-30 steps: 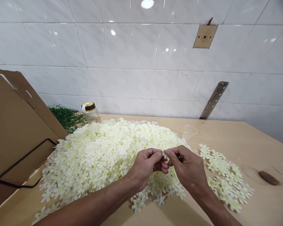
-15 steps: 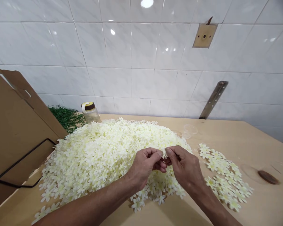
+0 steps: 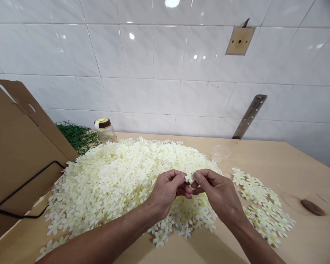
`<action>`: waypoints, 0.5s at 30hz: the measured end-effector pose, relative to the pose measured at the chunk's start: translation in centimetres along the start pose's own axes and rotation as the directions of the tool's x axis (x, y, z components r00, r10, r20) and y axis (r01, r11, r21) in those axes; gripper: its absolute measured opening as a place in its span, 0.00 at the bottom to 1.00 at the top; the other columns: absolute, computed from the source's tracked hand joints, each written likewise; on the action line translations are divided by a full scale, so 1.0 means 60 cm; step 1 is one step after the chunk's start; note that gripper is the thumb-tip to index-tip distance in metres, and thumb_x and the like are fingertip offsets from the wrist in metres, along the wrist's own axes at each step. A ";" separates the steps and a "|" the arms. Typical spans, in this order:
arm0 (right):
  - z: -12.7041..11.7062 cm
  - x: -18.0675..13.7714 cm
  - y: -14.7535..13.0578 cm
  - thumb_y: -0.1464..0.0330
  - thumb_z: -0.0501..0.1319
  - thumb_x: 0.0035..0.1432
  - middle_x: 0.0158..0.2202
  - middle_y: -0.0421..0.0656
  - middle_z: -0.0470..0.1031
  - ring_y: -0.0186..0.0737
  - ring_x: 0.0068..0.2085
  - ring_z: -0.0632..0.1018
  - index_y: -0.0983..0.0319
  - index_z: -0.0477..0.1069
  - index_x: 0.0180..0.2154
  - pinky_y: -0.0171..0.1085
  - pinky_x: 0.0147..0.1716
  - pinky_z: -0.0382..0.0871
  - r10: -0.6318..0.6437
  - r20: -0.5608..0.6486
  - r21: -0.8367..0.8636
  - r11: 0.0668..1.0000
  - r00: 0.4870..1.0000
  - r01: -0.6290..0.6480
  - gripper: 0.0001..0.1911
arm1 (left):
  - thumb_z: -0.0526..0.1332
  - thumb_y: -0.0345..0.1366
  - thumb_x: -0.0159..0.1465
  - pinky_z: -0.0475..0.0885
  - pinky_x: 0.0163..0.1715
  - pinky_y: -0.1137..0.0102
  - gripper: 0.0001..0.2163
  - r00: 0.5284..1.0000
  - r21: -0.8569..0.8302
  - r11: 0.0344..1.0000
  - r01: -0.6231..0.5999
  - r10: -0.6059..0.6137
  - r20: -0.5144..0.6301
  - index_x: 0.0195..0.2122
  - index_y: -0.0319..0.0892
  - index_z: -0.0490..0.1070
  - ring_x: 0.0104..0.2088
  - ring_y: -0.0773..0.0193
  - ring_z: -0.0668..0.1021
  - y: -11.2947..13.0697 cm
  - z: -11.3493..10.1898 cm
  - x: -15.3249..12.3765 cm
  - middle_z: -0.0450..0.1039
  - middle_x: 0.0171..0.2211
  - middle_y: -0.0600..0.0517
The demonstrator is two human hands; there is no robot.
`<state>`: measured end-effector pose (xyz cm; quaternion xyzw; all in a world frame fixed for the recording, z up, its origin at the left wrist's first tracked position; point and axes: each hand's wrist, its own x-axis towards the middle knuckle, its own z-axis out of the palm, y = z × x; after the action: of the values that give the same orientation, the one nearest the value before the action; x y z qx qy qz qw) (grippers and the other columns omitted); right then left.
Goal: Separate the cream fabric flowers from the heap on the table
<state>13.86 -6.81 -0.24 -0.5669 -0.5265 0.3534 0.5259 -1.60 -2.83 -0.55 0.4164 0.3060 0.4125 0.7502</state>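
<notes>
Table (image 3: pixel 277 154): pale wood, set against a white tiled wall (image 3: pixel 154 55); we took it as our landmark.

Carton (image 3: pixel 13 146): brown, opened flat, stood at the table's left edge, a black wire loop (image 3: pixel 27 192) lying on it.

Heap (image 3: pixel 121 176): cream cloth flowers, piled on the table's left and middle, spilling toward the near edge.

Small pile (image 3: pixel 261 205): the same flowers laid thin on the table's right half, apart from the heap.

Greenery (image 3: pixel 77 135): at the table's far left corner, behind the carton.

Jar (image 3: pixel 106 130): clear, brown-lidded, at the table's far edge, touching the heap.

Cup (image 3: pixel 221 151): clear, on the table just beyond the heap.

Left hand (image 3: pixel 167 190) and right hand (image 3: pixel 217 192): we held them above the heap's near side, fingertips meeting.

Flower (image 3: pixel 189 178): one cream piece, pinched from both sides, left thumb and forefinger on one edge, right on the other, over the heap.
</notes>
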 end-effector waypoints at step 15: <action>-0.013 0.012 0.011 0.54 0.68 0.55 0.32 0.44 0.75 0.40 0.29 0.78 0.63 0.77 0.38 0.41 0.29 0.79 0.075 -0.045 0.043 0.996 0.996 -0.074 0.18 | 0.65 0.37 0.61 0.73 0.27 0.67 0.09 0.988 0.089 0.987 -0.132 0.139 -0.072 0.29 0.37 0.71 0.24 0.64 0.75 0.016 -0.011 0.011 0.71 0.23 0.50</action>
<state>14.91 -6.24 -0.63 -0.5833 -0.4853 0.3702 0.5359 -2.14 -1.70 -0.09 0.4509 0.3231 0.4654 0.6897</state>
